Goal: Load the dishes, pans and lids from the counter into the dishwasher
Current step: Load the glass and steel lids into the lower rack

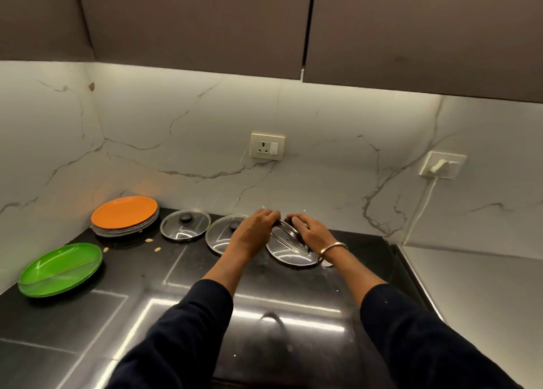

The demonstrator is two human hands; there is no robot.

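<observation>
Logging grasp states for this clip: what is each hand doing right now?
Left hand: fingers curled on the far rim of the tilted lid.
Right hand: fingers gripping the same lid's right side.

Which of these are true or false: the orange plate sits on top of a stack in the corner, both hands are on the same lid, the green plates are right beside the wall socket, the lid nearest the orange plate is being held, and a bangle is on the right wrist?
1. The orange plate tops a stack in the counter's corner. True.
2. The left hand and right hand both grip the rightmost lid, tilted up at its far edge. True.
3. The green plates lie beside the wall socket. False: they lie at the counter's left edge, far from it.
4. The lid nearest the orange plate is held. False: it lies flat, untouched.
5. A bangle circles the right wrist. True.
</observation>
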